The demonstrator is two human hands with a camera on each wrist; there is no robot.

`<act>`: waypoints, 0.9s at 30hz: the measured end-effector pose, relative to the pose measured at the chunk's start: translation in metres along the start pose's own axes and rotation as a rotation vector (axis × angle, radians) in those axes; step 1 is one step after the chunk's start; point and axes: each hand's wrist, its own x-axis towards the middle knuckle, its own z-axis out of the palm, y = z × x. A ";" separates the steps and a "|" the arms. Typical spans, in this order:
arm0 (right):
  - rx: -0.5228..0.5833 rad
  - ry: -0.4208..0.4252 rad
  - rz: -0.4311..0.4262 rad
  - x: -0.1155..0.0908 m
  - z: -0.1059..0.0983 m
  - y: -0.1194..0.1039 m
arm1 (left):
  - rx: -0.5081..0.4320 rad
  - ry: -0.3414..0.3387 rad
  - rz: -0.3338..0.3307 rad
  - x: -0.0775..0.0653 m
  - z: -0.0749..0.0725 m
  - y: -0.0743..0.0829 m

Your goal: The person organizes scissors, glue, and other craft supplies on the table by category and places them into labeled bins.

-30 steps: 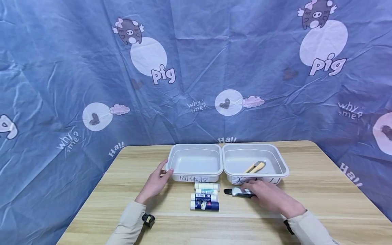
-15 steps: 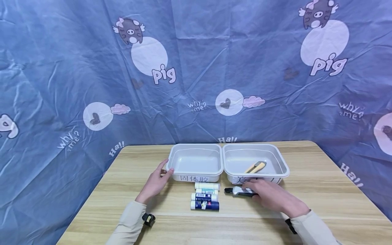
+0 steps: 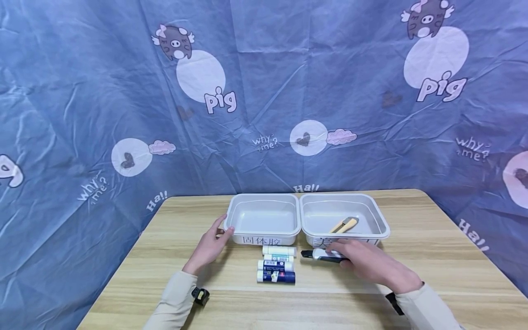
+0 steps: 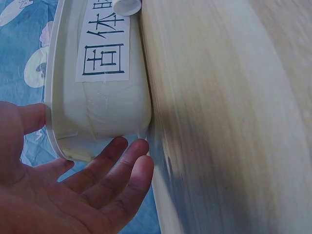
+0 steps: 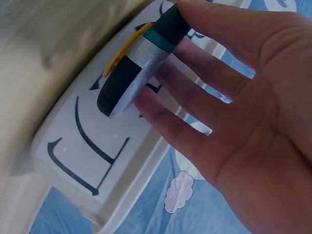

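Note:
My right hand [image 3: 373, 266] pinches a silver-and-black utility knife [image 3: 323, 255] between thumb and fingers, just in front of the right white bin [image 3: 383, 231]. In the right wrist view the knife [image 5: 146, 58], with a yellow strip along one edge, overlaps the bin's lettered label [image 5: 92, 141]. Inside that bin lies a yellow utility knife [image 3: 345, 224]. The left hand [image 3: 210, 245] rests at the near left corner of the left white bin [image 3: 297, 229], thumb at its rim. Its other fingers [image 4: 139, 173] are spread loosely by the corner in the left wrist view.
Several glue sticks [image 3: 276, 277], white and dark blue, lie in a stacked row before the left bin. Both bins stand side by side near the back of the wooden table [image 3: 247, 307]. A blue printed cloth [image 3: 264, 91] hangs behind it.
The utility knife has tilted a little in my right hand, and that hand has shifted slightly right. My left hand and the bins stay where they were.

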 end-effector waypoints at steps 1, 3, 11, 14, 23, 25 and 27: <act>-0.003 0.003 -0.005 0.000 -0.001 -0.001 | -0.001 0.000 0.000 0.000 0.000 0.000; -0.007 0.011 -0.015 0.000 -0.003 -0.002 | -0.004 0.001 0.001 0.000 0.000 0.000; -0.007 0.052 -0.030 0.000 -0.011 -0.006 | -0.006 0.005 0.001 0.000 0.000 0.000; -0.014 0.062 -0.018 -0.001 -0.015 -0.009 | -0.007 0.004 0.004 -0.001 0.000 0.000; -0.043 0.111 -0.004 -0.004 -0.026 -0.011 | -0.009 0.007 0.015 -0.001 -0.001 0.000; -0.044 0.130 -0.012 -0.005 -0.027 -0.010 | -0.009 0.007 0.017 -0.001 -0.001 0.000; -0.053 0.154 -0.017 -0.006 -0.029 -0.010 | -0.010 0.005 0.012 -0.001 -0.001 0.001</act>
